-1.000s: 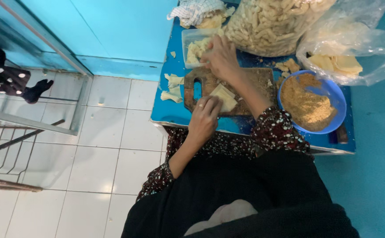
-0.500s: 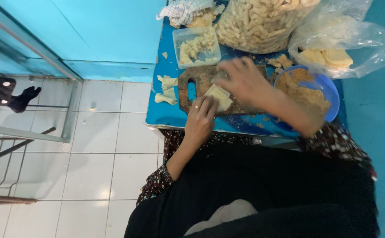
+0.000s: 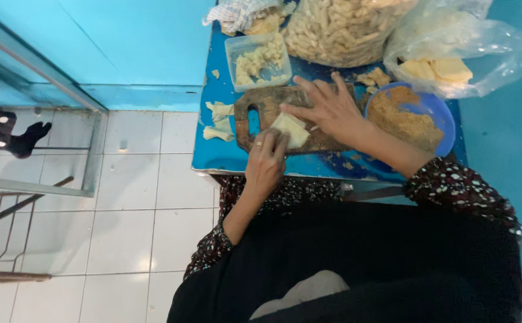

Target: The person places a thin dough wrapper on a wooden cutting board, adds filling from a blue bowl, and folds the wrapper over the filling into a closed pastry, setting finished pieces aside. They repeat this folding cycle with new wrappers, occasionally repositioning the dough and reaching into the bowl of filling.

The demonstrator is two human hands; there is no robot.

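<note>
I am sitting at a small blue table (image 3: 225,157) that is crowded from edge to edge. At the far side a big clear bag of pale finger-shaped snacks (image 3: 344,27) is slumping against another plastic bag of yellowish slabs (image 3: 446,69), with a checked cloth (image 3: 237,12) beside them. Nearer me a blue bowl of brown crumbs (image 3: 413,116) is sitting just right of the wooden cutting board (image 3: 267,101), and a clear tub of pale pieces (image 3: 258,60) is standing behind the board. A few trimmed strips (image 3: 218,119) are lying close to the table's left edge, and I judge that a careless sweep could be sending them onto the white floor tiles (image 3: 123,173). My right forearm is crossing right beside the bowl, so I think a nudge from it could be tipping crumbs over the rim. The folded pale wrapper (image 3: 292,128) is resting in the middle of the board, and pressing unevenly could, I judge, be tearing it or letting it unfold. My right hand (image 3: 329,107) is spreading wide and flat, fingers splayed, gripping nothing, with its lower fingers touching the wrapper's far edge. My left hand (image 3: 267,158), wearing a ring, is curling loosely with its fingertips pressing on the wrapper's near corner; it is pinning the piece down, not closing around it.
</note>
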